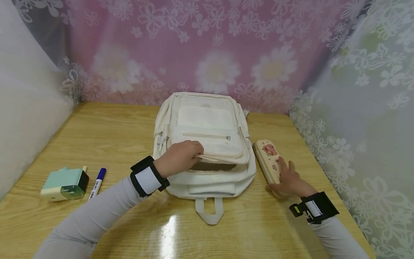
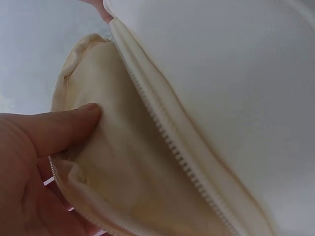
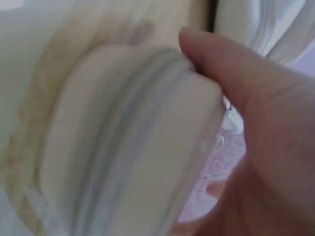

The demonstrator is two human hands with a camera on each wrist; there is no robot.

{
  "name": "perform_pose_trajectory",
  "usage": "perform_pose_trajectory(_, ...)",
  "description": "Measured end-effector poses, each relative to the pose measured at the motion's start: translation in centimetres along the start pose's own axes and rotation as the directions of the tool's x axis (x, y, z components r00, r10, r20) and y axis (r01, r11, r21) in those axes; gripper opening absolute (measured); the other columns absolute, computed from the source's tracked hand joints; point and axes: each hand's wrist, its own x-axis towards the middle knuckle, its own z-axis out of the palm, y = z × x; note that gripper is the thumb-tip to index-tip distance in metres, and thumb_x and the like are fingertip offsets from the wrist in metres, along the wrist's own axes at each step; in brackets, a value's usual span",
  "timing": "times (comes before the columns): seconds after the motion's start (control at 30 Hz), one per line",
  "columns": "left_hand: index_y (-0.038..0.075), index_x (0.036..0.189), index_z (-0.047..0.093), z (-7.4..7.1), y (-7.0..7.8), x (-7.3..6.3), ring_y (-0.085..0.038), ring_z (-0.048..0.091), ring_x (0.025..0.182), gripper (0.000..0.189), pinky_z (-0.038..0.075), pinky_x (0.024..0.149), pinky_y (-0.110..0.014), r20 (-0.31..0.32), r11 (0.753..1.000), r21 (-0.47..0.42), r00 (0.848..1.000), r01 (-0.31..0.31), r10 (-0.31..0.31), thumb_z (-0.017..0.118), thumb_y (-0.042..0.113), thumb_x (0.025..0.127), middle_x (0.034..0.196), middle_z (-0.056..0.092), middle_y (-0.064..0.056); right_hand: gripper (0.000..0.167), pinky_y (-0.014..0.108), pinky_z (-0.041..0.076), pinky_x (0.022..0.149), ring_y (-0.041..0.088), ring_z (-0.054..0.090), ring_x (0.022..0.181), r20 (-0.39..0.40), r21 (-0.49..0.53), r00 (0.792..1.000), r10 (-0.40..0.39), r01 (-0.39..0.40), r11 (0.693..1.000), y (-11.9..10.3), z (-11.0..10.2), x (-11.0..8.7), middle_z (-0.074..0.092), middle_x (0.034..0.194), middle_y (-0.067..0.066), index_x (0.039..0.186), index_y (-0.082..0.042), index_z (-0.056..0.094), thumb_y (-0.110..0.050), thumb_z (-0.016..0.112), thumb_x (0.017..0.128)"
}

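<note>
A white backpack [image 1: 210, 118] lies on the table with its carry handle toward me. My left hand [image 1: 181, 154] pinches the edge of its unzipped front pocket [image 1: 213, 167] and holds the opening apart. In the left wrist view the thumb presses on the pocket's cream lining [image 2: 118, 123], with the zipper teeth beside it. To the right of the backpack, my right hand [image 1: 291, 181] grips the near end of a cream pencil case [image 1: 266, 154] with red printed pictures. The right wrist view shows the thumb against the zipped side of the case [image 3: 147, 147], blurred.
A mint-green and cream pencil sharpener [image 1: 64, 183] stands at the table's left. Beside it lies a marker [image 1: 97, 183] with a blue cap, partly behind my left sleeve. Floral curtains [image 1: 213, 46] hang behind and at the sides of the wooden table [image 1: 123, 126].
</note>
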Motion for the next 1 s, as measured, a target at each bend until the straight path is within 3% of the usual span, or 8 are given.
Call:
perform_pose_trajectory(0.07,0.013,0.096,0.065,-0.1,0.0,0.1,-0.012,0.06,0.08,0.006,0.048,0.065,-0.024,-0.008,1.0,0.001,1.0,0.007,-0.007,0.061,0.015,0.091,0.093,0.064,0.0,0.117,0.059,0.046,0.078,0.057,0.049,0.097,0.022,-0.01,0.999,0.047,-0.046,0.999,0.3,0.0,0.2,0.021,0.125,0.051,0.143,0.007,-0.008,-0.047,0.072,0.076)
perform_pose_trajectory(0.17,0.01,0.099,0.063,-0.3,0.2,0.3,-0.016,0.062,0.085,0.009,0.051,0.069,-0.027,-0.018,1.0,-0.006,1.0,0.02,-0.02,0.058,0.012,0.093,0.095,0.065,-0.003,0.114,0.053,0.049,0.069,0.044,0.053,0.086,0.026,0.001,0.996,0.082,-0.082,0.997,0.6,0.1,0.4,0.032,0.114,0.047,0.144,0.005,-0.007,-0.044,0.071,0.077)
perform_pose_trajectory(0.33,0.008,0.103,0.061,-0.4,0.3,0.5,-0.019,0.064,0.09,0.011,0.053,0.072,-0.029,-0.024,0.999,-0.009,0.999,0.041,-0.042,0.054,0.011,0.094,0.098,0.065,-0.005,0.1,0.056,0.045,0.067,0.051,0.046,0.09,-0.071,0.017,0.992,0.101,-0.1,0.995,0.5,-0.5,-0.1,0.034,0.109,0.044,0.143,0.007,0.005,-0.035,0.069,0.078)
perform_pose_trajectory(0.5,0.008,0.103,0.062,-0.6,0.2,0.4,-0.019,0.063,0.091,0.012,0.052,0.076,-0.03,-0.032,0.998,-0.04,0.998,0.046,-0.048,0.055,0.011,0.094,0.098,0.065,-0.005,0.096,0.051,0.044,0.061,0.051,0.045,0.089,-0.165,0.021,0.984,0.063,-0.06,0.998,0.6,-2.9,-1.0,0.034,0.111,0.045,0.144,0.006,0.006,-0.033,0.066,0.08)
perform_pose_trajectory(0.6,0.009,0.102,0.065,-0.9,-0.1,0.4,-0.017,0.064,0.088,0.012,0.052,0.076,-0.03,-0.075,0.995,-0.09,0.996,0.047,-0.053,0.058,0.012,0.092,0.097,0.067,-0.003,0.097,0.04,0.044,0.055,0.044,0.045,0.085,-0.195,0.03,0.981,0.012,-0.006,1.0,0.5,-5.0,-1.9,0.034,0.113,0.042,0.147,0.0,0.004,-0.032,0.066,0.081)
perform_pose_trajectory(0.7,0.011,0.1,0.068,-1.2,-0.4,0.5,-0.013,0.063,0.08,0.012,0.05,0.073,-0.029,-0.129,0.988,-0.148,0.989,0.053,-0.072,0.06,0.013,0.091,0.093,0.069,-0.002,0.097,0.032,0.041,0.053,0.035,0.045,0.081,-0.206,0.051,0.973,-0.108,0.121,0.991,0.6,-7.0,-3.4,0.035,0.115,0.036,0.15,-0.008,0.003,-0.028,0.068,0.082)
perform_pose_trajectory(0.83,0.011,0.1,0.069,-1.7,-0.6,0.7,-0.011,0.057,0.068,0.014,0.046,0.066,-0.027,-0.193,0.979,-0.195,0.976,0.064,-0.102,0.058,0.015,0.093,0.088,0.07,-0.003,0.096,0.027,0.038,0.055,0.019,0.044,0.083,-0.211,0.09,0.937,-0.278,0.301,0.949,0.7,-8.6,-5.7,0.036,0.124,0.026,0.152,-0.02,0.005,-0.018,0.07,0.081)
perform_pose_trajectory(1.0,0.011,0.105,0.069,-2.3,-0.7,1.0,-0.011,0.056,0.065,0.018,0.044,0.061,-0.027,-0.295,0.975,-0.205,0.945,0.082,-0.141,0.055,0.018,0.094,0.091,0.07,-0.005,0.095,0.023,0.038,0.059,0.005,0.038,0.085,-0.162,0.132,0.91,-0.381,0.402,0.906,-0.3,-9.0,-7.7,0.034,0.127,0.017,0.151,-0.026,0.007,-0.012,0.07,0.081)
